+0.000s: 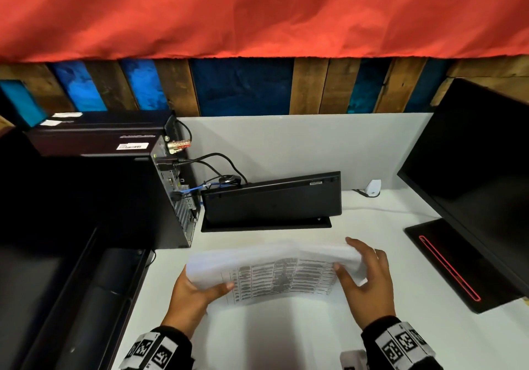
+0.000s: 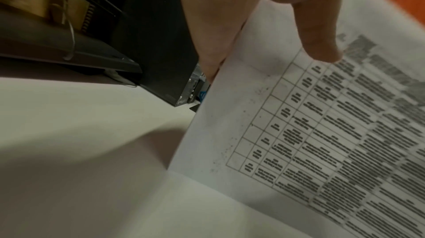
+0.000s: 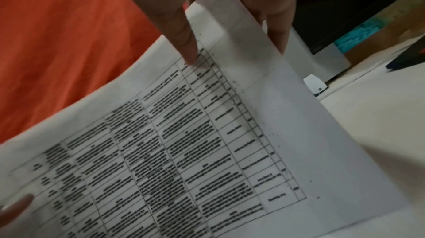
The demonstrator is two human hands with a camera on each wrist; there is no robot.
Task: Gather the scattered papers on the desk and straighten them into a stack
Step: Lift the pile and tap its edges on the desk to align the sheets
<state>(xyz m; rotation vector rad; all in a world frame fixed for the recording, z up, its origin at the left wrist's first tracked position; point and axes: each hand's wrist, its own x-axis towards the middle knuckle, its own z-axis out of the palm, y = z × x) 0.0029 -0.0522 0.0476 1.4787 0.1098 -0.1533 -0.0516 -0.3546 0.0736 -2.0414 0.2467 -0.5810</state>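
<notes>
A bundle of white papers (image 1: 274,272) printed with a table stands on its lower edge on the white desk (image 1: 372,226), leaning toward me. My left hand (image 1: 200,286) grips its left side, thumb on the front sheet and fingers behind. My right hand (image 1: 363,272) grips the right side the same way. In the left wrist view the thumb (image 2: 319,41) presses the printed papers (image 2: 322,132). In the right wrist view the thumb (image 3: 181,38) and fingers pinch the papers (image 3: 207,141) near the top corner.
A black keyboard (image 1: 272,197) stands on edge just behind the papers. A black computer tower (image 1: 120,192) with cables is at the left, a monitor (image 1: 475,169) with its base at the right. A small white object (image 1: 373,187) sits by the back wall.
</notes>
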